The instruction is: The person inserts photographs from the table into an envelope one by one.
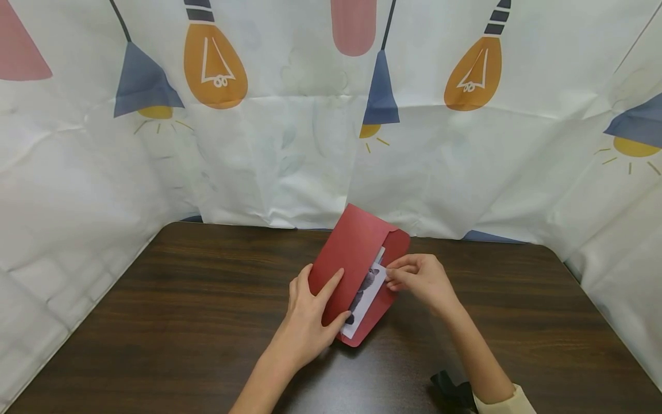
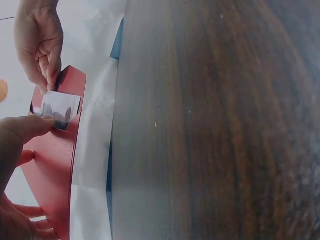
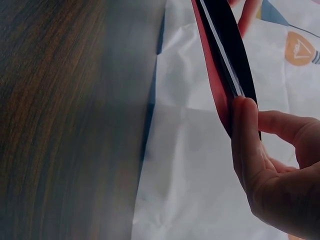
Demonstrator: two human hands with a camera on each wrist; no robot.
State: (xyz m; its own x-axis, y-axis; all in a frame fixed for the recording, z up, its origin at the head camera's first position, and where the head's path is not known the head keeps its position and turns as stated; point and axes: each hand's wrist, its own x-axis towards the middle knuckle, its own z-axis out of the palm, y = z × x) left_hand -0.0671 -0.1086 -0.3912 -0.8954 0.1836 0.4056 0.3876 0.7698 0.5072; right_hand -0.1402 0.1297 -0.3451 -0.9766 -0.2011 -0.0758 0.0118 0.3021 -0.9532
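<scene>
A red envelope (image 1: 349, 247) is held tilted above the table, its flap side facing right. My left hand (image 1: 307, 322) grips it with the fingers spread over the front and the thumb at the opening. A white card with a dark grey printed picture (image 1: 368, 296) sticks partly out of the opening; the rest of it is hidden inside. My right hand (image 1: 424, 282) pinches the card's edge between thumb and fingers beside the flap. In the left wrist view the card (image 2: 70, 102) stands out of the pocket. The right wrist view has the envelope (image 3: 212, 75) edge-on, with a pale layer inside.
The dark wood-grain table (image 1: 181, 322) has rounded back corners. A white cloth (image 1: 289, 167) printed with lamps and bulbs hangs behind it and along both sides. Some black object (image 1: 451, 391) is beside the right forearm at the front.
</scene>
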